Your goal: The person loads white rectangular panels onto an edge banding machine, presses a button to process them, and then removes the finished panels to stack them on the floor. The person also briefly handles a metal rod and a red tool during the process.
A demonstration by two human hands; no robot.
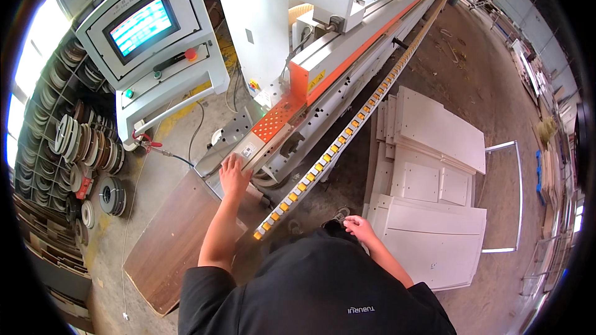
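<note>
My left hand [234,174] lies flat, fingers spread, on the far end of a brown wood-grain panel [167,242] where it meets the infeed of a long white and orange edge-banding machine [335,56]. My right hand [359,226] hangs loose at my side with fingers slightly curled, holding nothing, just beside the edge of a stack of white panels [434,236]. A row of yellow rollers [335,146] runs between the two hands.
A control console with a lit screen [141,25] and a red button stands at upper left. Shelves of coiled edge-band rolls [81,149] line the left wall. More white boards [434,130] are stacked on the floor to the right.
</note>
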